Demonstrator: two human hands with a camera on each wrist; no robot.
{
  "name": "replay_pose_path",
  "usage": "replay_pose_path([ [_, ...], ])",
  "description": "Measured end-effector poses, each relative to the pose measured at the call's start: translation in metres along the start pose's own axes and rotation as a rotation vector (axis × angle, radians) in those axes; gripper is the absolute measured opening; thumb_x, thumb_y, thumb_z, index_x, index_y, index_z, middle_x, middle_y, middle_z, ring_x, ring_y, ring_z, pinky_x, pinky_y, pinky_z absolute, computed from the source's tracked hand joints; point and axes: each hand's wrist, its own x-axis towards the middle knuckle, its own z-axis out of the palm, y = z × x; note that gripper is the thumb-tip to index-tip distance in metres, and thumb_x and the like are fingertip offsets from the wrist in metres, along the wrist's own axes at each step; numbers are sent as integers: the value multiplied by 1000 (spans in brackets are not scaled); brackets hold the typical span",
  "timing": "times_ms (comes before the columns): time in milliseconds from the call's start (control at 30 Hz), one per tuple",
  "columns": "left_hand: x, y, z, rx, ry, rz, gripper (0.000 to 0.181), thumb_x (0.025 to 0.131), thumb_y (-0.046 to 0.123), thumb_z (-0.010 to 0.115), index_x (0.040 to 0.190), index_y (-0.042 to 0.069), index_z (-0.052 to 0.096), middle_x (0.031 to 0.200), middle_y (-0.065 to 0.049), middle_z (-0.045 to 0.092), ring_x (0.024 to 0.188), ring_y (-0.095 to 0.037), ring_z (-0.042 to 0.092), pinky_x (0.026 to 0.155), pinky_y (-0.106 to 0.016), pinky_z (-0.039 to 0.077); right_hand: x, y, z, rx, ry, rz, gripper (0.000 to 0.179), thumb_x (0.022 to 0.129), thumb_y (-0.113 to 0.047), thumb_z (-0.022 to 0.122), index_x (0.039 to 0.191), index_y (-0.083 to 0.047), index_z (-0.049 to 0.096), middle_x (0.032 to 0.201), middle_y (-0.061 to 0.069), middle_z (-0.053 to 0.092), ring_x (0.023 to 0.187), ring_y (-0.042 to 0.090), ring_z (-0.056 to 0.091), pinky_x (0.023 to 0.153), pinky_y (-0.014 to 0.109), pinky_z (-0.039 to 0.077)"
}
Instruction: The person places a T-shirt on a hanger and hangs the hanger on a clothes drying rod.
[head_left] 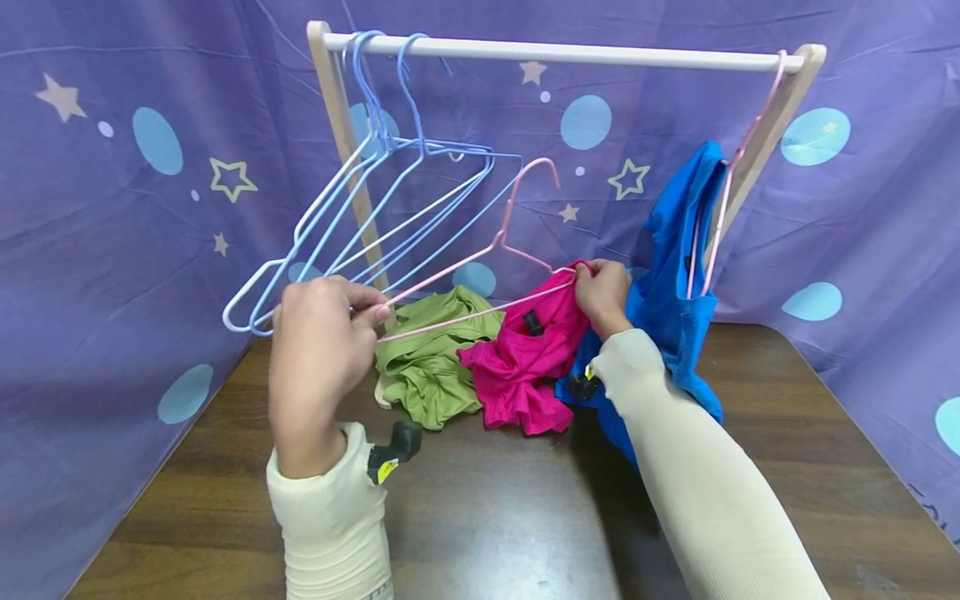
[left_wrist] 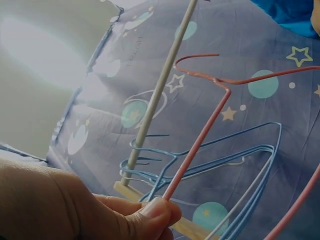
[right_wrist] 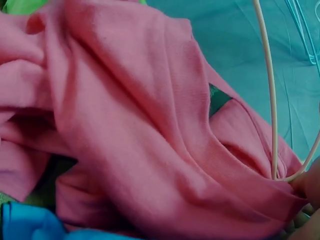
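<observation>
My left hand (head_left: 322,350) pinches one end of a pink hanger (head_left: 457,265) between thumb and fingers, and the hanger is off the rack with its hook upward. At its other end my right hand (head_left: 603,293) grips a magenta garment (head_left: 525,358) by its edge. In the right wrist view the hanger's pale end (right_wrist: 274,150) reaches inside the opening of the garment (right_wrist: 135,120), right by the fingers. The lower part of the garment hangs down toward the table. In the left wrist view the thumb and fingertips (left_wrist: 155,210) hold the hanger bar (left_wrist: 197,145).
A rack with a white rod (head_left: 555,52) stands behind. Several blue and white hangers (head_left: 382,158) hang at its left. On the right, a blue garment (head_left: 675,275) hangs on a pink hanger (head_left: 738,158). A green garment (head_left: 435,367) lies on the wooden table (head_left: 495,508).
</observation>
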Motion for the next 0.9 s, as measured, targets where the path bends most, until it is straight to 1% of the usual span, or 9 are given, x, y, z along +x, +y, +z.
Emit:
replay_pose_path([
  [133, 2, 0, 3, 1, 3, 0, 7, 87, 11, 77, 89, 10, 84, 88, -8, 78, 90, -37, 71, 83, -56, 48, 0, -5, -2, 31, 16, 13, 28, 103, -19, 58, 108, 0, 77, 106, 21, 71, 126, 39, 47, 99, 46, 44],
  [267, 3, -1, 3, -3, 3, 1, 7, 87, 12, 77, 90, 10, 84, 90, -8, 78, 91, -37, 71, 84, -56, 47, 1, -9, -4, 83, 42, -20, 27, 103, -19, 58, 107, 1, 77, 103, 20, 72, 121, 36, 52, 93, 42, 45],
  [333, 3, -1, 3, -6, 5, 2, 7, 88, 12, 77, 90, 11, 84, 90, -8, 78, 90, -37, 70, 84, -55, 47, 3, -8, -6, 113, 51, -48, 27, 103, -18, 58, 107, 1, 77, 100, 19, 72, 112, 31, 56, 86, 35, 46],
  [400, 3, -2, 4, -11, 6, 5, 7, 87, 12, 77, 90, 11, 84, 91, -8, 77, 91, -37, 70, 83, -55, 47, 6, -6, -9, 142, 52, -86, 26, 102, -17, 59, 108, 1, 77, 97, 18, 73, 97, 23, 60, 76, 28, 46],
  [467, 4, -1, 5, -18, 1, 5, 7, 88, 12, 77, 90, 11, 84, 91, -8, 77, 91, -35, 71, 84, -55, 48, 9, -2, -13, 157, 52, -129, 25, 102, -16, 60, 109, 1, 77, 95, 18, 73, 84, 16, 59, 68, 22, 44],
  [567, 5, -1, 6, -30, -6, -1, 7, 88, 12, 77, 90, 11, 84, 91, -7, 78, 91, -34, 71, 85, -54, 48, 13, 2, -20, 153, 43, -186, 24, 101, -16, 61, 108, 0, 78, 94, 18, 74, 72, 7, 55, 62, 19, 41],
  [700, 6, 0, 7, -39, -18, -1, 6, 88, 12, 78, 90, 11, 84, 89, -6, 78, 87, -33, 71, 86, -52, 48, 15, 1, -29, 158, 30, -192, 26, 102, -18, 61, 109, 0, 77, 95, 18, 74, 71, 3, 54, 63, 18, 42],
  [800, 7, 1, 8, -46, -31, -3, 7, 89, 13, 78, 91, 10, 84, 86, -7, 78, 85, -33, 71, 87, -51, 48, 14, -3, -32, 161, 28, -182, 27, 102, -20, 61, 110, 0, 77, 97, 18, 74, 76, 8, 56, 65, 19, 43],
  [900, 7, 2, 8, -50, -41, -11, 7, 89, 13, 79, 93, 10, 83, 86, -8, 78, 85, -32, 72, 90, -51, 47, 13, -8, -33, 153, 45, -191, 27, 102, -20, 60, 111, -1, 77, 99, 17, 75, 81, 12, 59, 66, 19, 43],
])
